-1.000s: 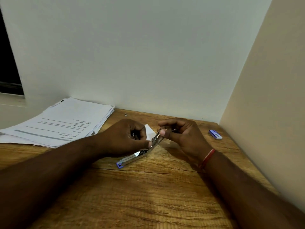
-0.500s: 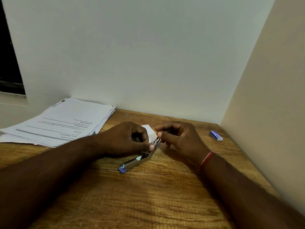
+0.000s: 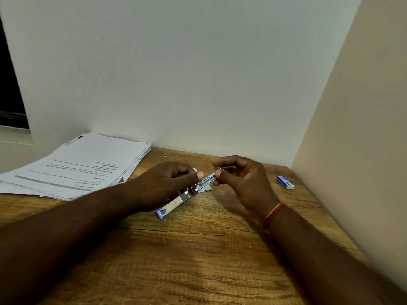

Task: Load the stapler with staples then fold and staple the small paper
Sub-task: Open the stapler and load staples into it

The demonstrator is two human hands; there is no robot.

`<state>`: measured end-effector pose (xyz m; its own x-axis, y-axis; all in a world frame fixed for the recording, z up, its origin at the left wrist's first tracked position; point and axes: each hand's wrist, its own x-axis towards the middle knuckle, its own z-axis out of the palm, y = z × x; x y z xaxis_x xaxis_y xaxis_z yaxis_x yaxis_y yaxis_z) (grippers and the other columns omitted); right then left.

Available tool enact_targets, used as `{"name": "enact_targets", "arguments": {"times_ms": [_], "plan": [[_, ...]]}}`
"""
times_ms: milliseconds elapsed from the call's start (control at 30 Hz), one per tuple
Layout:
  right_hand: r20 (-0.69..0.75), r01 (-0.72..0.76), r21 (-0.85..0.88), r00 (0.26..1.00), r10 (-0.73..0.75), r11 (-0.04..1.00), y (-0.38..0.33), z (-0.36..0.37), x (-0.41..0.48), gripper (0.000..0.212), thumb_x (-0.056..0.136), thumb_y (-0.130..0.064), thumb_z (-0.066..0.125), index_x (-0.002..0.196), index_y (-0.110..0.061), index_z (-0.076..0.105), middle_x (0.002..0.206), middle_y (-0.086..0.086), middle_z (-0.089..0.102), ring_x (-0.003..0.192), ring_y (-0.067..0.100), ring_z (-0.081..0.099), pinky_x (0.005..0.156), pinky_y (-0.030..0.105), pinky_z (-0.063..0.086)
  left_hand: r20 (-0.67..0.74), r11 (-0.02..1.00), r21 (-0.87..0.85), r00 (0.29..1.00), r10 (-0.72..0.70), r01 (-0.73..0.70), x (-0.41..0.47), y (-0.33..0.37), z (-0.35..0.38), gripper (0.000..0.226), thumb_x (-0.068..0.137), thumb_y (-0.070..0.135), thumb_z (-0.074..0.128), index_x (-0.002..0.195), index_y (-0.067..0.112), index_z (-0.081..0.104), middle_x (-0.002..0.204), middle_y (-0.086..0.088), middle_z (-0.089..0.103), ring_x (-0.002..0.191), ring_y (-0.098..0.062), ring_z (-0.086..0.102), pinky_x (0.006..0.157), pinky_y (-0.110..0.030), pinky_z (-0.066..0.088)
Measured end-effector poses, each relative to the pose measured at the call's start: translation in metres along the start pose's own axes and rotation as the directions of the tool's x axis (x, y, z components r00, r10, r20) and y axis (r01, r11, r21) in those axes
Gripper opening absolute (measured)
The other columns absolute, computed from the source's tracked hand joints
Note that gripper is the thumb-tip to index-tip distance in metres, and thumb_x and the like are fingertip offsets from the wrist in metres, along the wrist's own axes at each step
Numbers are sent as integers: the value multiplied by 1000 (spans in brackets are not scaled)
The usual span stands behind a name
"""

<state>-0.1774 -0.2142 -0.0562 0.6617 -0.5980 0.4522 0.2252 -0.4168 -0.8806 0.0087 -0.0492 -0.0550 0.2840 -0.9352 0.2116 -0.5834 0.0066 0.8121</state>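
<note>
On the desk point(image 3: 198, 249), the opened stapler point(image 3: 187, 195) was gripped by the left hand point(image 3: 167, 183), fingers curled, and pinched at its raised end by the right hand point(image 3: 244, 179), above the small paper point(image 3: 206, 189). Inverted print on the paper stack point(image 3: 88, 164) and the blue box point(image 3: 285, 182) could not be read.

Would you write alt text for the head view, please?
The left hand and right hand hold an opened stapler on a desk; the right pinches its raised end. A paper stack lies left, a blue box right.

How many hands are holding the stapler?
2. The left hand grips the stapler around its middle, low over the table. The right hand pinches its raised far end. No other hand seems hidden.
</note>
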Motion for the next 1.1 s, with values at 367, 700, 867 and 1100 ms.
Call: {"name": "enact_targets", "arguments": {"times_ms": [367, 700, 867, 1100], "plan": [[47, -21, 18, 999, 20, 1000, 5, -1, 0, 33, 91, 18, 73, 113, -5, 81, 103, 4, 81, 100, 26, 78, 92, 39, 67, 11, 996, -83, 1000, -20, 21, -2, -1, -3, 26, 91, 16, 94, 112, 26, 83, 97, -7, 85, 87, -29, 85, 78, -33, 63], [253, -74, -346, 953, 169, 935, -1, -11, -6, 23, 89, -2, 87, 103, -21, 88, 102, -2, 85, 99, 21, 79, 90, 36, 64, 70, 978, 185, 994, 81, -92, -3, -2, -5, 33, 90, 14, 91, 116, 34, 86, 92, 15, 83, 73, 2, 68, 66, -14, 52], [282, -72, -410, 938, 201, 909, -4, -12, -5, 25, 86, -2, 90, 100, -23, 87, 100, -4, 84, 98, 20, 78, 89, 32, 63, 88, 984, 164, 994, 58, -71, -4, 0, -2, 31, 84, 34, 100, 112, 37, 86, 93, 14, 82, 77, 2, 69, 68, -16, 53], [235, -105, -360, 952, 199, 927, -5, -5, -10, 15, 87, -3, 89, 96, -15, 86, 95, 2, 84, 93, 25, 79, 89, 48, 67, 15, 973, 229, 999, -42, 37, -5, 6, 14, 54, 68, 69, 99, 105, 40, 74, 89, 13, 77, 73, -2, 65, 67, -26, 53]]}}
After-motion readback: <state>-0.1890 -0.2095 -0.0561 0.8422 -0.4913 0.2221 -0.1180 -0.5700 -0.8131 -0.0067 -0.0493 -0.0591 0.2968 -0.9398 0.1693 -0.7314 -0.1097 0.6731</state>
